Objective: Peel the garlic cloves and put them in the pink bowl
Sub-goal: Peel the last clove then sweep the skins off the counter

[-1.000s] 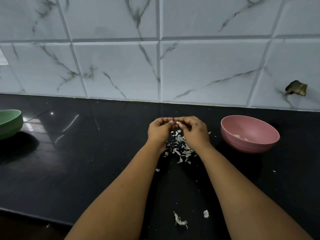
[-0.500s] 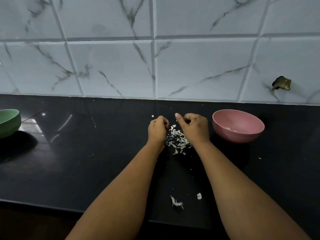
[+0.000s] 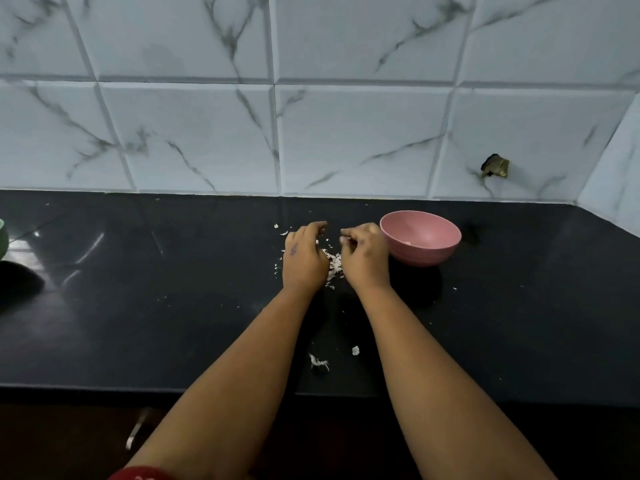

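Observation:
The pink bowl (image 3: 429, 252) stands on the black counter, just right of my hands, with a pale garlic piece (image 3: 409, 243) inside. My right hand (image 3: 365, 258) sits next to the bowl's left side; its curled fingers pinch something small and pale, seemingly a garlic clove (image 3: 343, 240). My left hand (image 3: 304, 259) is a short gap to the left, fingers bent loosely forward and down, with nothing seen in it. Between the hands lies a pile of white garlic peel (image 3: 334, 264), partly hidden by them.
A green bowl (image 3: 2, 237) shows at the far left edge. Loose peel scraps (image 3: 318, 362) lie near the counter's front edge (image 3: 104, 388). The tiled wall rises right behind, with a brass fitting (image 3: 496, 166) at the right, where a side wall closes the corner.
My hands, joined on one clove a second ago, have come apart. The left hand's fingers have loosened from a fist. The view has pulled back and both hands reach farther toward the wall.

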A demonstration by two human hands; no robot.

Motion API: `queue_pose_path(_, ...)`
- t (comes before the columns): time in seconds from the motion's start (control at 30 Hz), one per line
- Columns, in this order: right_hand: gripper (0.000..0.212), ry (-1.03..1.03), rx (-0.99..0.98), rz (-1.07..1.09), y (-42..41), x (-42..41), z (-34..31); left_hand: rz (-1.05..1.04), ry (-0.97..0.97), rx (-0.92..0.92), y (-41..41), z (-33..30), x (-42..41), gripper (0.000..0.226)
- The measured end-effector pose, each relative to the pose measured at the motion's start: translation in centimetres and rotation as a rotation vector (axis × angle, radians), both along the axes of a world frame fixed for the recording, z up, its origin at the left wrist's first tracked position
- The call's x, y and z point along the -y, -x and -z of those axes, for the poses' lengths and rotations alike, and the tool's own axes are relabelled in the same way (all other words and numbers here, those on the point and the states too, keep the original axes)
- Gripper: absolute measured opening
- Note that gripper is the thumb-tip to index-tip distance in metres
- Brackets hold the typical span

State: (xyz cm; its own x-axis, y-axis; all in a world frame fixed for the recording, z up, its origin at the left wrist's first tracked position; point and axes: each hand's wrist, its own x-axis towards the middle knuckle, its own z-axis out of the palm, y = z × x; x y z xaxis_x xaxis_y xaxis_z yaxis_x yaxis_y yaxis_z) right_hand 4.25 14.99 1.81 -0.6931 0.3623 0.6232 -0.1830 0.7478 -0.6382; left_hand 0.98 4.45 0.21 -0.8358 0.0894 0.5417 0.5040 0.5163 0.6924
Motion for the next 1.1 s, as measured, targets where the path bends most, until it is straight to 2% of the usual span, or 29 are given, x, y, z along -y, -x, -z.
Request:
queue_pose_path(0.03,0.018,0.013,-0.038,0.009,-0.2,-0.5,-0.4,-0.003,-0.012,-0.002,-0.1,0.0,0.2,0.050)
queue_pose_path(0.17,0.030,0.052,-0.049,0.146,-0.9,-4.4,-3.5,-0.092,-0.182,0.081,-0.6,-0.2,2.2,0.028)
queue_pose_path(0.3,0.033,0.129,0.207,0.273,-1.2,-7.7,-5.5,-0.118,-0.324,0.149,-0.4,-0.2,3.7,0.026)
queue_pose_path(0.4,0.036,0.029,0.360,0.250,-1.0,-7.7,-5.6,-0.139,-0.360,0.165,-0.3,-0.3,3.7,0.028)
queue_pose_path(0.5,0.040,-0.061,0.317,0.198,-0.6,-7.3,-5.2,-0.189,-0.333,0.154,-0.3,-0.4,3.7,0.020)
queue_pose_path(0.57,0.035,-0.112,0.228,0.153,-0.5,-6.4,-4.9,-0.213,-0.323,0.166,-0.2,-0.3,4.1,0.011)
queue_pose_path(0.63,0.019,-0.124,0.181,0.070,-0.9,-5.2,-4.7,-0.212,-0.311,0.168,-0.1,-0.4,4.3,0.009)
queue_pose_path(0.7,0.007,-0.082,0.260,-0.050,-2.2,-3.4,-4.3,-0.202,-0.289,0.179,0.0,-0.3,4.6,0.007)
queue_pose_path(0.77,0.025,-0.151,0.399,-0.102,-4.3,-1.5,-3.6,-0.194,-0.286,0.177,0.2,-0.2,4.7,0.009)
queue_pose_path(0.83,0.041,-0.256,0.539,-0.113,-6.6,0.5,-2.8,-0.195,-0.315,0.174,0.2,-0.1,4.7,0.031)
queue_pose_path(0.9,0.078,-0.292,0.747,-0.151,-9.0,2.4,-1.6,-0.189,-0.360,0.191,0.0,0.0,4.6,0.049)
queue_pose_path(0.97,0.115,-0.316,0.963,-0.177,-11.1,4.3,-0.2,-0.192,-0.416,0.204,-0.5,-0.2,4.7,0.057)
queue_pose_path(1.03,0.126,-0.404,1.034,-0.140,-12.5,5.6,1.3,-0.199,-0.445,0.209,-0.9,-0.3,5.0,0.061)
queue_pose_path(1.1,0.121,-0.463,0.999,-0.094,-12.4,6.3,2.4,-0.213,-0.467,0.210,-1.0,-0.3,5.4,0.061)
